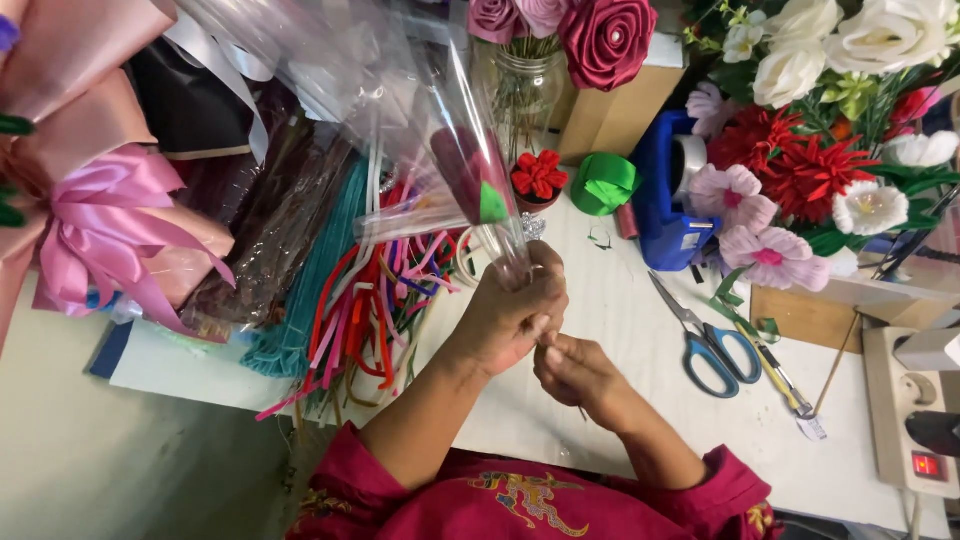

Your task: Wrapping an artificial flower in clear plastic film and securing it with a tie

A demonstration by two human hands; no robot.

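Both hands clenched: left grip (515, 310) holds cellophane-wrapped flower (470, 175) upright above; right grip (572, 368) pinches its stem below.

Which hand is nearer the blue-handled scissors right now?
Right. The right hand sits just left of the scissors on the white table; the left hand is farther off, gripping the clear cellophane wrap.

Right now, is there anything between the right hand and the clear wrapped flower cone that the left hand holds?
Nothing visible. The left hand grips the narrow base of the clear plastic cone, and the right hand sits just below it, at a thin stem. The scissors lie apart on the table.
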